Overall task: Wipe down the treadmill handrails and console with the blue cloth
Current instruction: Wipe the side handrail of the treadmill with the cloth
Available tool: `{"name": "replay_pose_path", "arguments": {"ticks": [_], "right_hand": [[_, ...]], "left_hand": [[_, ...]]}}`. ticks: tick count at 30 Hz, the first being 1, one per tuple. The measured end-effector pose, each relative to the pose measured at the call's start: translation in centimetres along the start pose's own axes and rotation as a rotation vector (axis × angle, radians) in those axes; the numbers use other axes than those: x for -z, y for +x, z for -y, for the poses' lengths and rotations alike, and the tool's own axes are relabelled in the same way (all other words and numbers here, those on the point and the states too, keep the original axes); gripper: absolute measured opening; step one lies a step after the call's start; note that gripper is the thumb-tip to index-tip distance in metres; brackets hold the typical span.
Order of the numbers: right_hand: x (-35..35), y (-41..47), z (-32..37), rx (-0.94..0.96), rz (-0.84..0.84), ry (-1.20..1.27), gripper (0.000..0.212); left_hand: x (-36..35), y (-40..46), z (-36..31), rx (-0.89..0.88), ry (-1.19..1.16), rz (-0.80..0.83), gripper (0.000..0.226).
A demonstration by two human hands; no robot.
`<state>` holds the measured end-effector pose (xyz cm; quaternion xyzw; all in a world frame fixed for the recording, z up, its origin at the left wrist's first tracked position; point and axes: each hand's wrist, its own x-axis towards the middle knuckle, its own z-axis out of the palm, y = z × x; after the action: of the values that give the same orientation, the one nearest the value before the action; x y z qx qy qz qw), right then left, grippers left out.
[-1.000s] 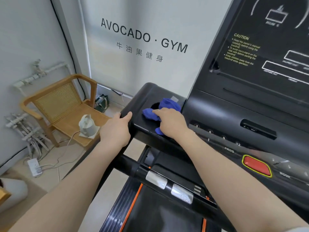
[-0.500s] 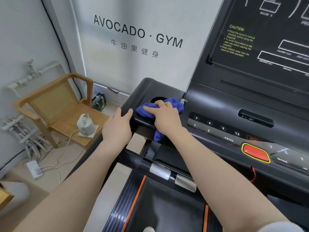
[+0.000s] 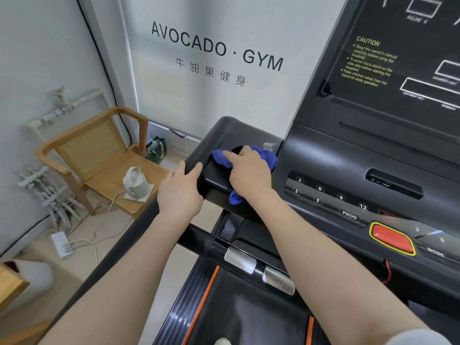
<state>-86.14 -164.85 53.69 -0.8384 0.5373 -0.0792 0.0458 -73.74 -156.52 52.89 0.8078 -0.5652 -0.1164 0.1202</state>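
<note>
A view from head height looks down at two bare forearms reaching to a black treadmill console (image 3: 348,150). The right hand (image 3: 249,173) lies palm down on a crumpled blue cloth (image 3: 270,158), fingers fairly straight and spread, pressing it onto the console's left-hand tray beside a round cup recess; one end of the cloth hangs over the tray's near edge below the wrist. The left hand (image 3: 180,192) rests flat against the tray's outer left corner, fingers relaxed, holding nothing. A dark handrail (image 3: 199,237) with silver sensor plates runs beneath both arms. To the right are numbered buttons and a red stop button (image 3: 392,239). On the floor at left stands a wooden chair (image 3: 99,148) with a white kettle (image 3: 135,181) on its seat
</note>
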Motion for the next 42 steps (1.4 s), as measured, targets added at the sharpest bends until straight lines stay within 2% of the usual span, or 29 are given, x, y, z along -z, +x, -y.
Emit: {"name": "replay_pose_path", "arguments": {"ticks": [6,14,17,21,25,29,34,36,39,42], "right_hand": [[-0.9,-3.6,2.0,0.185,-0.026,-0.096,0.056],[0.2,3.4,-1.4,0.334,0.003,-0.224,0.05],[0.7,5.5,-3.7,0.294,-0.045,-0.345,0.047],[2.0,8.2,-6.5,0.123,-0.085,-0.439,0.036],[1.9,8.5,-6.3,0.03,0.005,-0.38,0.037],[1.9,6.1,-5.8,0.019,0.025,-0.266,0.039],[1.3,0.9,-1.6,0.016,0.035,-0.232,0.03],[0.9,-1.3,0.0,-0.009,-0.014,-0.216,0.029],[-1.0,-4.8,2.2,-0.014,-0.151,-0.283,0.037],[-3.4,-6.7,5.2,0.035,-0.192,-0.308,0.047]], "left_hand": [[0.2,-0.1,0.1,0.012,-0.068,-0.018,0.067],[0.2,0.0,0.3,0.026,-0.065,-0.011,0.069],[-0.2,0.1,0.6,0.033,-0.053,-0.004,0.068],[-0.1,0.4,0.7,0.034,-0.051,-0.004,0.067],[0.0,0.5,0.7,0.039,-0.056,-0.002,0.068],[0.1,0.6,0.8,0.048,-0.069,0.017,0.068],[0.7,0.0,0.5,0.013,-0.087,0.011,0.067],[0.8,0.0,0.8,-0.006,-0.1,0.016,0.067],[0.6,0.3,1.4,-0.023,-0.112,0.03,0.068],[0.5,0.5,1.6,-0.042,-0.125,0.026,0.064]]}}
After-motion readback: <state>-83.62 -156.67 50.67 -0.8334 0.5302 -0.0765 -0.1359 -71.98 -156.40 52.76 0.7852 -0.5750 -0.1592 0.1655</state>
